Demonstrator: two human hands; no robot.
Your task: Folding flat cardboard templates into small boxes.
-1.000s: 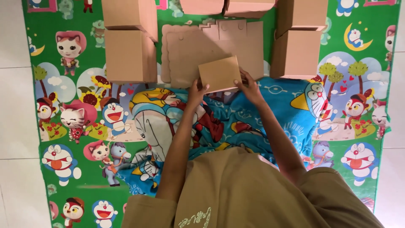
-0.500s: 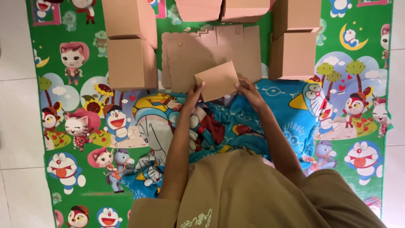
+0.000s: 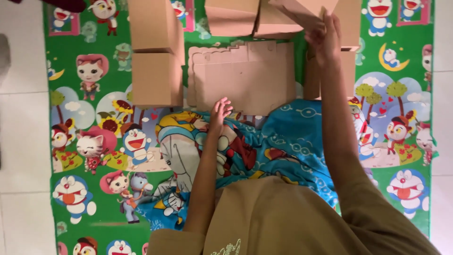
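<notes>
My right hand [image 3: 323, 37] is stretched far forward and grips a folded cardboard box [image 3: 302, 10] at the top of the view, beside the stacked boxes on the right [image 3: 349, 71]. My left hand [image 3: 219, 111] hangs open with fingers spread, holding nothing, just over the near edge of the pile of flat cardboard blanks [image 3: 245, 80]. The blanks lie on the green cartoon mat [image 3: 94, 141] in front of my lap, which is covered by a blue cartoon cloth [image 3: 292, 141].
Two assembled cardboard boxes [image 3: 155, 78] stand stacked at the left of the blanks, more boxes [image 3: 231, 16] line the far edge. White floor tiles [image 3: 21, 141] border the mat on both sides. A dark object [image 3: 71, 4] shows at the top left corner.
The folded box that both hands held over the blanks has gone up and to the right in my right hand. My left hand let go and dropped back near the blanks' edge.
</notes>
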